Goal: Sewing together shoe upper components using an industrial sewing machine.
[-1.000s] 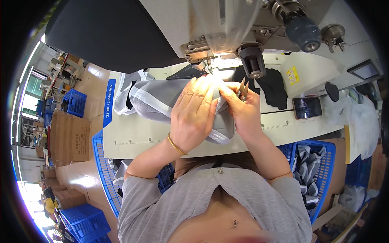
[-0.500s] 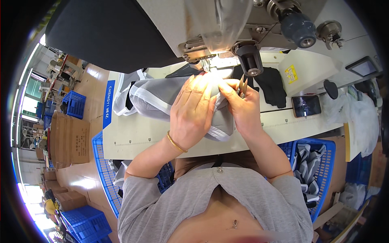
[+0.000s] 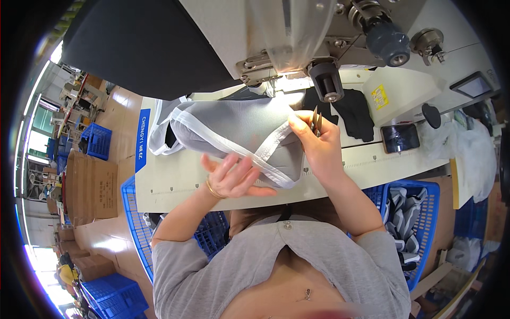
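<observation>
A padded grey fabric piece [image 3: 234, 117] with white binding strips lies on the sewing table, its far edge near the lit needle area of a sewing machine [image 3: 268, 80]. My right hand [image 3: 321, 143] pinches the end of a white strip [image 3: 273, 143] between thumb and forefinger. Tucked in the same hand is a pair of thread snips [image 3: 317, 122], points upward. At the piece's near edge my left hand [image 3: 234, 178] is open, palm turned up and fingers apart, gripping nothing. Whether its fingertips touch the fabric I cannot tell.
Black cloth [image 3: 353, 114] and a dark phone [image 3: 401, 139] lie to the right on the pale table [image 3: 180, 183]. Blue baskets of fabric pieces [image 3: 425, 234] flank me below the table edge. The machine head [image 3: 223, 32] overhangs the work.
My left hand has lifted off the fabric, moved toward me and turned palm up. The crossing white strips now show. My right hand stays near the same spot with the snips.
</observation>
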`<control>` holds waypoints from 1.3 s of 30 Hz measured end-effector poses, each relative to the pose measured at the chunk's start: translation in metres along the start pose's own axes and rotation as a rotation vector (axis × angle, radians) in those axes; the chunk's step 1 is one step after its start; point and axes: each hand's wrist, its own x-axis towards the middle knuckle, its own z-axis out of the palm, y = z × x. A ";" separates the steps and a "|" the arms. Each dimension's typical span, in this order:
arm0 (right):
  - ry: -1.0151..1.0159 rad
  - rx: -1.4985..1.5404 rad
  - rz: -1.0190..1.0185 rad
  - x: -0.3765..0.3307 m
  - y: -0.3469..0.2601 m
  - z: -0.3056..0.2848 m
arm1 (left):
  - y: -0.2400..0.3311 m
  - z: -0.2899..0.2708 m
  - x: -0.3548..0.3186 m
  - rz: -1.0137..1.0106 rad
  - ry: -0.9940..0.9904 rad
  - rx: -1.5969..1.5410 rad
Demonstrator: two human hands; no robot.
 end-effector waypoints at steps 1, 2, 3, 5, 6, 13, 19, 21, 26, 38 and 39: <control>-0.024 -0.083 -0.068 -0.001 0.001 0.000 | -0.012 0.004 -0.035 0.112 0.067 0.061; -0.045 -0.093 -0.042 -0.002 0.002 -0.004 | -0.025 0.004 -0.039 0.113 0.069 0.055; -0.046 -0.094 -0.040 -0.003 0.001 -0.005 | -0.036 0.003 -0.041 0.063 -0.033 0.161; -0.114 -0.156 -0.020 -0.005 -0.002 -0.005 | -0.048 0.008 -0.035 0.010 -0.136 0.269; -0.112 -0.158 -0.021 -0.004 0.000 -0.003 | -0.050 0.014 -0.017 -0.010 -0.098 0.289; -0.304 -0.381 -0.647 0.007 0.005 -0.001 | -0.066 -0.053 0.044 -0.041 -0.214 -0.102; -0.732 -0.295 0.072 -0.016 0.000 0.013 | -0.037 -0.093 0.038 -1.531 -0.284 -0.881; -0.625 -0.066 0.146 -0.016 0.029 0.009 | -0.038 -0.089 0.018 -1.632 -0.510 -0.928; -0.419 -0.252 0.183 -0.016 0.045 -0.011 | -0.024 -0.058 0.028 -1.358 -0.852 -0.469; -0.192 0.370 0.561 -0.004 0.048 -0.017 | -0.048 0.017 0.034 -0.948 -1.126 -1.440; -0.189 0.371 0.561 -0.004 0.049 -0.017 | -0.049 0.017 0.036 -1.081 -1.140 -1.517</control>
